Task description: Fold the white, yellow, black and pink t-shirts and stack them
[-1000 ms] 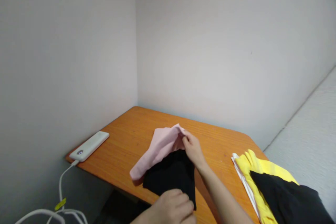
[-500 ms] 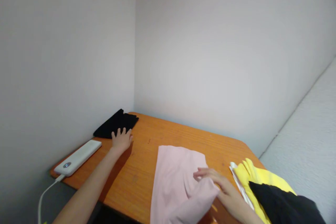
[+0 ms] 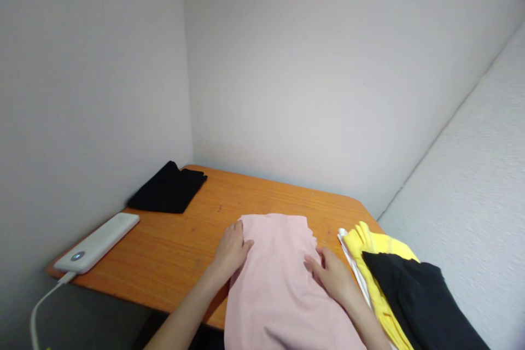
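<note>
A pink folded cloth (image 3: 273, 279) lies lengthwise on the table and runs out of the bottom of the view. My left hand (image 3: 233, 249) holds its left edge, with the thumb on top of the fabric. On the opposite side, my right hand (image 3: 330, 273) has the right edge between thumb and fingers. Some fingertips of both hands are hidden at the cloth's sides. Small creases show in the fabric, and its right edge looks wavy. Whether it is a shirt or trousers I cannot tell.
A folded black cloth (image 3: 168, 188) lies at the far left. In front of it is a white power bank (image 3: 98, 243) with a white cable (image 3: 36, 306). At right, a black garment (image 3: 422, 301) overlaps yellow clothing (image 3: 383, 246) and a white cloth (image 3: 356, 268). Walls border the wooden table (image 3: 176, 251).
My left hand has come from beside the black cloth to the pink cloth's left edge. The pink cloth's raised right fold now lies flatter, and the view has shifted slightly right.
</note>
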Motion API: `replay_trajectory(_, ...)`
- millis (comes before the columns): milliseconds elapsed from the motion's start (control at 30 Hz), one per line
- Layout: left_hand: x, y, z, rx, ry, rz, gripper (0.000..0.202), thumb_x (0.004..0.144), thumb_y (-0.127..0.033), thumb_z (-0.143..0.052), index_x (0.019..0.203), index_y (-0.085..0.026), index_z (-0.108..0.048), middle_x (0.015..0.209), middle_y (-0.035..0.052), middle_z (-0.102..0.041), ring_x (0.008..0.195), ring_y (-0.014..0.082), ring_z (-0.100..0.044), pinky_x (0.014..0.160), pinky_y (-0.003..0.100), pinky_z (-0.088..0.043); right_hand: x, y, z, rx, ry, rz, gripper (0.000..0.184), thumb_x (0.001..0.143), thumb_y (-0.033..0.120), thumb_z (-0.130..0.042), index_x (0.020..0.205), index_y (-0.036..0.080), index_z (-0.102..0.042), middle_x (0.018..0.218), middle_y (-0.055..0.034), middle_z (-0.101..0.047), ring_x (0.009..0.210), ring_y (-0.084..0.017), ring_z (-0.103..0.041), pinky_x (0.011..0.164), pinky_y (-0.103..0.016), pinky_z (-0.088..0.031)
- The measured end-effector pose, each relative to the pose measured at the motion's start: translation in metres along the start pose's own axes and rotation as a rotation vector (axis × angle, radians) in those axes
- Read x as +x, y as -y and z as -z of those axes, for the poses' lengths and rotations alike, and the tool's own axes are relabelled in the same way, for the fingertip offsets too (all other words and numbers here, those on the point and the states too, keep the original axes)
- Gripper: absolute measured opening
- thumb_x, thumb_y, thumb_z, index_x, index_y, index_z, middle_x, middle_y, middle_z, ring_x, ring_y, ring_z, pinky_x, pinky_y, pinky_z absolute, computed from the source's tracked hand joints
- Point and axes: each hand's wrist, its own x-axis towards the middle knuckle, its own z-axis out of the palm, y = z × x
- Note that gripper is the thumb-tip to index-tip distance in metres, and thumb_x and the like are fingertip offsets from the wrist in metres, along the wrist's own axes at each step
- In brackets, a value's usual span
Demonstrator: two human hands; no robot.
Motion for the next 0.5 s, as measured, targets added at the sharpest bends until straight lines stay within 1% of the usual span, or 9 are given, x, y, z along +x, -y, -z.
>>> replay_trajectory(100, 0.001, -0.001, 0.004, -0.059, -0.019, -0.031, 0.013, 0.084, -0.017, -0.05, 0.093, -0.017, -0.059, 0.098, 0.0097, -0.065, 0.097, 0.0225, -0.06, 0.089, 0.033, -0.043, 0.003, 0.001, -0.016, -0.109, -0.027, 0.039, 0.013, 0.081, 0.032, -0.053, 0.083, 0.02, -0.058, 0.087, -0.0093, -0.066, 0.082, -0.024, -0.062, 0.071, -0.032, -0.044)
replay_trajectory(133, 0.0, -0.001, 0.008, -0.078, -0.028, -0.044, 0.012, 0.085, -0.015, -0.047, 0.087, -0.018, -0.058, 0.093, 0.0076, -0.065, 0.093, 0.0208, -0.06, 0.086, 0.032, -0.043, 0.004, 0.002, -0.019, -0.126, -0.028, 0.058, 0.01, 0.082, 0.028, -0.05, 0.079, 0.021, -0.056, 0.085, -0.0083, -0.065, 0.081, -0.023, -0.06, 0.072, -0.032, -0.043)
replay_trajectory(200, -0.003, -0.002, 0.018, -0.112, -0.053, -0.06, 0.014, 0.086, -0.013, -0.043, 0.082, -0.02, -0.055, 0.089, 0.0057, -0.063, 0.088, 0.0196, -0.059, 0.083, 0.031, -0.044, 0.007, 0.01, -0.022, -0.132, -0.044, 0.092, 0.012, 0.083, 0.025, -0.046, 0.074, 0.021, -0.052, 0.081, -0.0072, -0.061, 0.08, -0.023, -0.056, 0.074, -0.032, -0.04)
replay_trajectory(267, -0.009, -0.004, 0.028, -0.126, -0.081, -0.063, 0.012, 0.086, -0.014, -0.043, 0.084, -0.02, -0.054, 0.089, 0.0054, -0.063, 0.088, 0.02, -0.059, 0.082, 0.032, -0.044, 0.005, 0.023, -0.02, -0.052, -0.074, 0.123, 0.014, 0.086, 0.027, -0.046, 0.074, 0.022, -0.05, 0.081, -0.0062, -0.058, 0.08, -0.022, -0.053, 0.076, -0.032, -0.039)
replay_trajectory(300, -0.013, -0.006, 0.032, -0.138, -0.089, -0.07, 0.011, 0.087, -0.017, -0.043, 0.085, -0.02, -0.054, 0.09, 0.0053, -0.063, 0.088, 0.0202, -0.059, 0.082, 0.033, -0.044, 0.002, 0.033, -0.018, 0.037, -0.065, 0.148, 0.014, 0.087, 0.029, -0.045, 0.076, 0.022, -0.049, 0.08, -0.005, -0.056, 0.08, -0.021, -0.052, 0.075, -0.032, -0.039)
replay_trajectory(333, -0.017, -0.01, 0.035, -0.183, -0.087, -0.078, 0.011, 0.089, -0.021, -0.043, 0.086, -0.02, -0.054, 0.09, 0.0052, -0.063, 0.088, 0.0203, -0.06, 0.082, 0.033, -0.045, -0.003, 0.044, -0.015, 0.152, -0.028, 0.184, 0.014, 0.089, 0.031, -0.045, 0.079, 0.022, -0.049, 0.081, -0.0035, -0.054, 0.079, -0.02, -0.051, 0.074, -0.031, -0.04)
replay_trajectory(400, -0.029, -0.02, 0.038, -0.404, -0.038, -0.074, 0.02, 0.094, -0.033, -0.043, 0.091, -0.02, -0.057, 0.089, 0.0054, -0.065, 0.086, 0.0204, -0.062, 0.079, 0.033, -0.048, -0.019, 0.068, -0.012, 0.393, 0.114, 0.274, 0.015, 0.093, 0.035, -0.045, 0.085, 0.022, -0.048, 0.083, -0.0013, -0.053, 0.08, -0.018, -0.051, 0.075, -0.029, -0.041)
replay_trajectory(467, -0.043, -0.032, 0.037, -0.768, 0.023, -0.011, 0.029, 0.092, -0.045, -0.049, 0.099, -0.019, -0.06, 0.092, 0.007, -0.067, 0.089, 0.0215, -0.065, 0.079, 0.033, -0.05, -0.041, 0.091, -0.012, 0.542, 0.279, 0.355, 0.017, 0.095, 0.037, -0.046, 0.09, 0.022, -0.05, 0.092, -0.0017, -0.055, 0.088, -0.018, -0.052, 0.082, -0.029, -0.041)
replay_trajectory(500, -0.05, -0.036, 0.036, -0.961, 0.038, 0.042, 0.032, 0.088, -0.047, -0.055, 0.103, -0.019, -0.061, 0.095, 0.0081, -0.068, 0.093, 0.0228, -0.065, 0.081, 0.033, -0.05, -0.053, 0.099, -0.014, 0.578, 0.346, 0.386, 0.017, 0.096, 0.039, -0.047, 0.091, 0.022, -0.051, 0.1, -0.0028, -0.057, 0.094, -0.018, -0.053, 0.088, -0.029, -0.04)
